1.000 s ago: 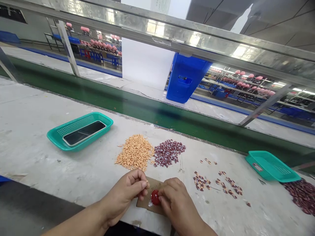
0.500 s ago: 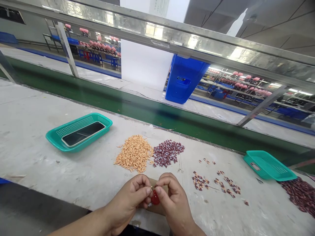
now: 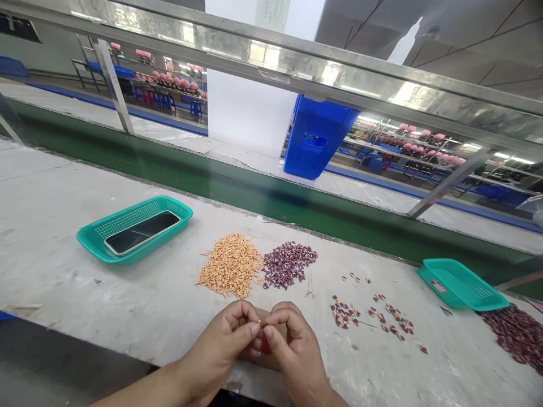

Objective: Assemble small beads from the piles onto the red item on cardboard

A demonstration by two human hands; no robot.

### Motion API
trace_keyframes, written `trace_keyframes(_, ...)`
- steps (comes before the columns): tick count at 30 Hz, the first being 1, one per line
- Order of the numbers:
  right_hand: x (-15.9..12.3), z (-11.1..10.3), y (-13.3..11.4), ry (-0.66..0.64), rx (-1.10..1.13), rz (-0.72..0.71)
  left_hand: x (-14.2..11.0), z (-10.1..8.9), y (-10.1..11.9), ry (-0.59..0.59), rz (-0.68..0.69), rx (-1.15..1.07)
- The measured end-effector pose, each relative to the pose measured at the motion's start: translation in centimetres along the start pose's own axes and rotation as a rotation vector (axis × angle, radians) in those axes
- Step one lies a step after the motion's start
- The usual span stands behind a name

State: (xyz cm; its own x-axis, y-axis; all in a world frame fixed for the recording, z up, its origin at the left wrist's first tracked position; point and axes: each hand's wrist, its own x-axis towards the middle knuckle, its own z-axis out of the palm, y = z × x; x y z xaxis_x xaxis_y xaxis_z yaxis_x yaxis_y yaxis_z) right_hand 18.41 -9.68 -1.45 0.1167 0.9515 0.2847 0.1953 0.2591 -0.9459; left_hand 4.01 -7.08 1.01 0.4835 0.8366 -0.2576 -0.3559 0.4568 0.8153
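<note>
My left hand (image 3: 227, 345) pinches a small tan curved piece (image 3: 259, 323) between thumb and forefinger. My right hand (image 3: 299, 350) is closed in a pinch on a tiny dark piece (image 3: 263, 324), which meets the tan one. Both hands hover over a brown board (image 3: 263, 362). A round red thing (image 3: 266, 346) rests on that board, mostly covered by my fingers. Just beyond lie a heap of tan curved pieces (image 3: 231, 265) and a heap of small maroon pieces (image 3: 289, 264). To the right, several two-tone tan-and-maroon pieces (image 3: 344, 314) are scattered.
At left, a green basket (image 3: 95, 240) holds a phone-like dark slab (image 3: 142, 233). Another green basket (image 3: 460, 282) stands at right beside a pile of maroon pieces (image 3: 520, 336). Behind the table run a green belt (image 3: 237, 189) and a metal rail, with a blue bin (image 3: 311, 141) beyond.
My right hand has come off the red thing and moved up and left, bringing the dark piece against the tan piece. My left hand has kept its pinch, shifting slightly.
</note>
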Motion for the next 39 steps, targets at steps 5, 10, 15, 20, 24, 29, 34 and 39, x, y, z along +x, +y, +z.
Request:
trace_keyframes(5,0.2,0.0,-0.4,0.017,-0.013,-0.024,0.2,-0.4,-0.6,-0.026,0.079,0.059)
trace_keyframes(10,0.2,-0.1,-1.2,0.012,-0.018,-0.024,0.1,-0.8,-1.0,-0.047,0.132,0.097)
trace_keyframes(15,0.0,-0.1,-0.9,0.04,-0.058,-0.024,-0.1,-0.5,-0.9,-0.02,0.113,0.116)
trace_keyframes(20,-0.1,-0.2,-0.7,0.016,-0.069,-0.022,0.0,-0.4,-0.7,0.007,0.109,0.163)
trace_keyframes(24,-0.1,-0.3,-1.0,-0.02,-0.059,0.048,-0.1,-0.6,-0.6,0.01,0.142,0.236)
trace_keyframes(29,-0.2,-0.4,-1.3,-0.064,-0.051,0.096,-0.3,-0.7,-0.2,0.001,0.184,0.347)
trace_keyframes(34,-0.3,-0.7,-1.2,-0.11,-0.091,0.079,-0.4,-0.8,0.1,0.013,0.197,0.461)
trace_keyframes(39,-0.2,-1.0,-1.2,-0.134,-0.124,0.033,-0.4,-1.0,0.1,-0.033,0.191,0.494)
